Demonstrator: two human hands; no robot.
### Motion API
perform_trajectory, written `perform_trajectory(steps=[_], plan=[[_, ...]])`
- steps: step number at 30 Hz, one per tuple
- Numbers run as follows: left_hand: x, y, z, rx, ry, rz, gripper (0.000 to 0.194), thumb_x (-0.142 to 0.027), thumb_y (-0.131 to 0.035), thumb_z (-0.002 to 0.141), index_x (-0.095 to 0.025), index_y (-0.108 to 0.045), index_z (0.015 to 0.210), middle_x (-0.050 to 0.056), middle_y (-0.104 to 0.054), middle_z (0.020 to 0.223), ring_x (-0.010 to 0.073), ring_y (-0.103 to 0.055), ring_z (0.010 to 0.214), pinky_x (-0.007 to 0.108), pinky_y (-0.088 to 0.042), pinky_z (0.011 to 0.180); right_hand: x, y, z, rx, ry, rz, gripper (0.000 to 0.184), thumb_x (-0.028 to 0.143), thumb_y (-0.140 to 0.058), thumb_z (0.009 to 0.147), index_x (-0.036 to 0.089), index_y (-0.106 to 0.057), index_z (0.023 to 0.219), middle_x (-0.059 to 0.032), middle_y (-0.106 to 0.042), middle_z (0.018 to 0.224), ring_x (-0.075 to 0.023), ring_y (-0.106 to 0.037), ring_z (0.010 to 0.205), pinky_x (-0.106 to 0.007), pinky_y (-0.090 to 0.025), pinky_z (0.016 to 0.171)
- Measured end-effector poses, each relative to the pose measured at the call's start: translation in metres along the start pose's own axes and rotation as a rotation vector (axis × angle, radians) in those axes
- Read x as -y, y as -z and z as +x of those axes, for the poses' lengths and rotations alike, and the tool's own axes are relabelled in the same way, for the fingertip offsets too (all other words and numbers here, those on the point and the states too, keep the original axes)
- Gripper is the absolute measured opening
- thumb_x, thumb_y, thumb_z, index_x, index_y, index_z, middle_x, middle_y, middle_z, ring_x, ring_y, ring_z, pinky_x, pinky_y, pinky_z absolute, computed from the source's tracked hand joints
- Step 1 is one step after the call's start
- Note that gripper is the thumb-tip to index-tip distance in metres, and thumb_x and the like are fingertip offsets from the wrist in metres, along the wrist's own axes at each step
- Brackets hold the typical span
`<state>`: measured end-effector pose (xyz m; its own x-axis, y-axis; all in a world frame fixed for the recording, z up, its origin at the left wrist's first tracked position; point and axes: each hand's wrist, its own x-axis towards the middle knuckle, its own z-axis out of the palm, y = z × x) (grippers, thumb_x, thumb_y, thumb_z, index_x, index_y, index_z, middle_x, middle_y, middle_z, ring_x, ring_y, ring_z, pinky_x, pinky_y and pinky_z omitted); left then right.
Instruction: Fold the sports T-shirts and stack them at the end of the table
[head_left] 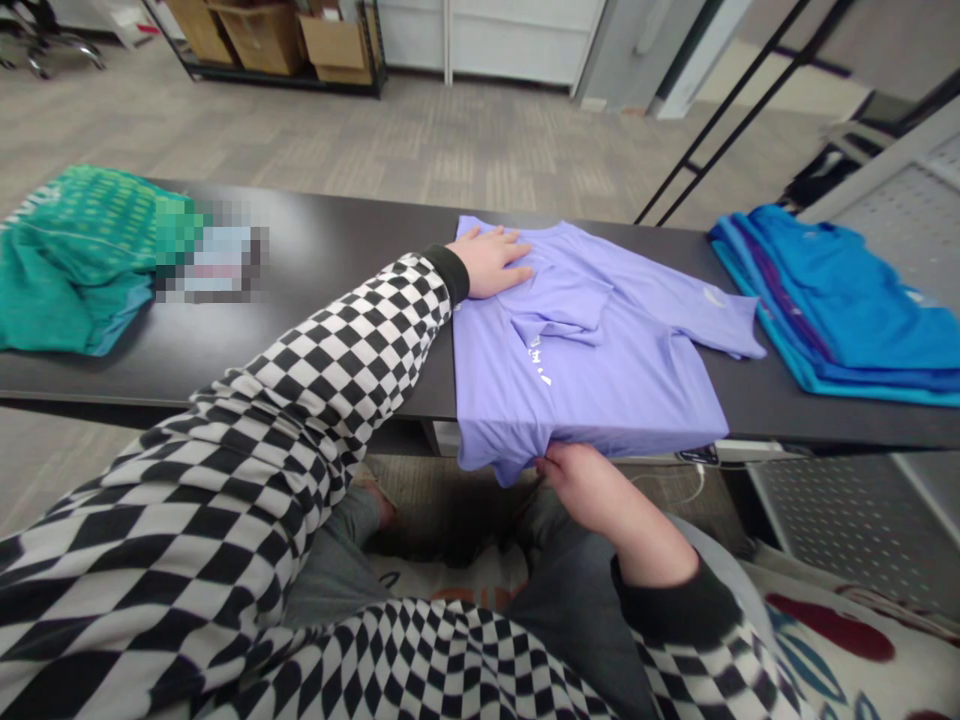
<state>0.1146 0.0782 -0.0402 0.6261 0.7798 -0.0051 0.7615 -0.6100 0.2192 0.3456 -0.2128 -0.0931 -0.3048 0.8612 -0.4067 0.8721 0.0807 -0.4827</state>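
Observation:
A lavender T-shirt [592, 380] lies on the dark table, with one sleeve stretched out to the right and its lower part hanging over the front edge. White print shows partly on it, next to a folded-over section. My left hand [496, 262] rests flat on the shirt's far left part, fingers spread. At the front edge, my right hand [581, 480] has its fingers closed on the shirt's hanging hem. The fingertips of that hand are partly hidden by the fabric.
A stack of folded blue and purple shirts [862, 300] lies to the right, close to the lavender sleeve. Green clothing [75, 260] is heaped at the table's left end, beside a blurred-out item [217, 262]. A white cable [701, 485] hangs under the front edge.

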Motion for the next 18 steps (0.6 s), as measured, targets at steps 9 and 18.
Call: perform_trajectory(steps=[9, 18], plan=[[0.0, 0.0, 0.001, 0.001, 0.004, 0.017, 0.074, -0.067, -0.037, 0.113, -0.034, -0.042, 0.179, 0.006, -0.034, 0.189, 0.0394, -0.026, 0.175, 0.066, -0.013, 0.142, -0.002, -0.013, 0.011, -0.008, 0.064, 0.451, 0.028, 0.037, -0.078, 0.096, 0.019, -0.085, 0.115, -0.0091, -0.088, 0.116, -0.0304, -0.081, 0.109, -0.036, -0.057, 0.097], [-0.002, 0.001, 0.001, 0.012, 0.01, 0.008, 0.076, -0.067, -0.037, 0.112, -0.032, -0.042, 0.179, 0.007, -0.032, 0.19, 0.0393, -0.024, 0.176, 0.067, -0.01, 0.142, 0.001, -0.025, 0.018, -0.078, 0.044, 0.25, 0.014, 0.019, -0.074, 0.086, 0.017, -0.081, 0.098, -0.0129, -0.087, 0.106, -0.0301, -0.08, 0.1, -0.034, -0.055, 0.086]])
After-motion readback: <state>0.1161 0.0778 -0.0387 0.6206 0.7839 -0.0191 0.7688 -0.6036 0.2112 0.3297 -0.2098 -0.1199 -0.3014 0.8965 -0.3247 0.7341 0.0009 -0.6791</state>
